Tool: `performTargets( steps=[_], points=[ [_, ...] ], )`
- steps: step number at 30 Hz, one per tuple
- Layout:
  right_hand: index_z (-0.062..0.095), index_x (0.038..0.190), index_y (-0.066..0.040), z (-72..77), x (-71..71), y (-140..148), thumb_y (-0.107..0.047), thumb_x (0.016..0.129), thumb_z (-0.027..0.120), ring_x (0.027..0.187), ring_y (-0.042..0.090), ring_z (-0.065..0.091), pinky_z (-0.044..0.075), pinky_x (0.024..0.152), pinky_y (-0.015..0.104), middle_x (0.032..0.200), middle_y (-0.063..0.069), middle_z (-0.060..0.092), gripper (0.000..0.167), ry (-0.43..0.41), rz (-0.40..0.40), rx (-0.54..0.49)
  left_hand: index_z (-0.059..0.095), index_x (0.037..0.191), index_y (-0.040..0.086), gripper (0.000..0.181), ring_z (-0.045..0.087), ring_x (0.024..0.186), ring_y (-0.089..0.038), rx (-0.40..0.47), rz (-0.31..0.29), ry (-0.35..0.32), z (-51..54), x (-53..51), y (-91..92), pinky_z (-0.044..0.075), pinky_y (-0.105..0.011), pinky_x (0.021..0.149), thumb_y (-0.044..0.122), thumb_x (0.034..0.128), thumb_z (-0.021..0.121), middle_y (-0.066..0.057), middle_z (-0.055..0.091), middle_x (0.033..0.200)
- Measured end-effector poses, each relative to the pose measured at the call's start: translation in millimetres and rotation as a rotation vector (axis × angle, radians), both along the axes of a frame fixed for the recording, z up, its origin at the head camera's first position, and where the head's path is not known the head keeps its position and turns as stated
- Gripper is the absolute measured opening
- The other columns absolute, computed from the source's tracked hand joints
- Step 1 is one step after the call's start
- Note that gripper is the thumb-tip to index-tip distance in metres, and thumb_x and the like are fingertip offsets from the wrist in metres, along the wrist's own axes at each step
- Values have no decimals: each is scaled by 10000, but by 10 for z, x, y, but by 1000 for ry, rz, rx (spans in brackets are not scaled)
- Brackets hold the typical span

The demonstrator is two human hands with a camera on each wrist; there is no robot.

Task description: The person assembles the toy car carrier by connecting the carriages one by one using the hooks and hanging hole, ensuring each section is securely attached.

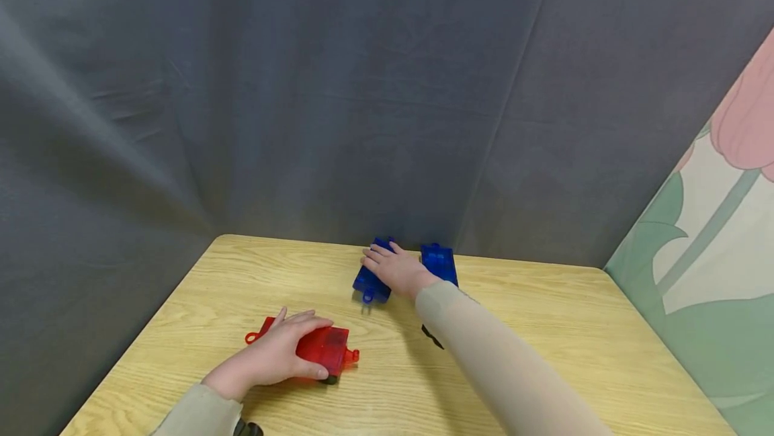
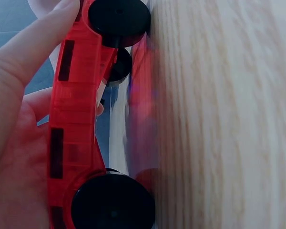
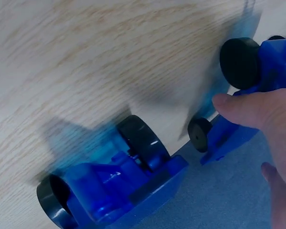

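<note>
Red toy wagon [image 1: 326, 349], on the desk [image 1: 544, 301], front left: being gripped across its sides by the left hand [image 1: 278, 355], apparently for steadiness without its wheels being blocked. Blue wagon [image 1: 370, 283], near the back edge: being similarly grasped by the right hand [image 1: 396, 269], a second blue wagon [image 1: 439, 260] being left untouched beside it. Black wheels [image 3: 240, 62] under both blue wagons are being revealed by the right wrist view, hardly by the head view.

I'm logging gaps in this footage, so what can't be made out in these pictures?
Head: middle of the left blue car, under the right hand.
Head: near end of the right blue car, behind the right sleeve.
Left wrist: ends of the red car, cut off by frame edges.
</note>
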State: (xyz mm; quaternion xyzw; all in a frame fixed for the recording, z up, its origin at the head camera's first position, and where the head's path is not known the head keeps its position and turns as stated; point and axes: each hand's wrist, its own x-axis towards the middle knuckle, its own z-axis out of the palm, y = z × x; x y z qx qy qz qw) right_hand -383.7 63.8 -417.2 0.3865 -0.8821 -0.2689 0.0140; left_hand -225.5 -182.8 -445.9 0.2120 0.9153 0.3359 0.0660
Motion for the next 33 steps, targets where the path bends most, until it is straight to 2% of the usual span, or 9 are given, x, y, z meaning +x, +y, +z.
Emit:
performTargets(
  steps=[6, 11, 16, 24, 33],
  points=[
    [255, 1576, -180, 75, 30, -2, -76, 907, 697, 1488, 216, 148, 124, 1179, 469, 1612, 21, 247, 808, 16, 17, -69, 564, 1391, 123, 810, 333, 1384, -395, 12, -8, 10, 3, 7, -2, -27, -619, 1124, 504, 731, 837, -127, 494, 1425],
    [269, 1567, -167, 163, 60, -10, -154, 904, 736, 1476, 230, 191, 153, 1175, 472, 1591, 32, 291, 811, 9, 26, -127, 571, 1383, 118, 803, 343, 1374, -405, 11, -15, 17, 8, 6, -2, -17, -636, 1119, 502, 731, 838, -137, 500, 1416],
    [315, 1545, -158, 318, 89, -18, -177, 853, 797, 1443, 230, 270, 202, 1165, 472, 1547, 33, 357, 843, 9, 48, -235, 569, 1385, 120, 802, 348, 1373, -403, 4, -16, 18, 3, -8, -1, -11, -647, 1115, 503, 733, 837, -131, 504, 1414],
    [386, 1498, -174, 540, 191, 96, -336, 769, 867, 1363, 225, 383, 233, 1156, 457, 1456, 27, 447, 888, -32, 4, -322, 571, 1375, 117, 788, 337, 1380, -412, 18, -32, 23, -3, -37, 37, -15, -661, 1108, 495, 737, 835, -117, 523, 1398],
    [482, 1424, -211, 648, 357, 311, -437, 718, 876, 1188, 222, 460, 327, 1108, 408, 1273, 32, 493, 840, -36, 7, -451, 578, 1367, 108, 793, 349, 1372, -418, 28, -37, 47, -68, -66, 58, -9, -651, 1111, 511, 733, 834, -111, 533, 1381]
  ],
)
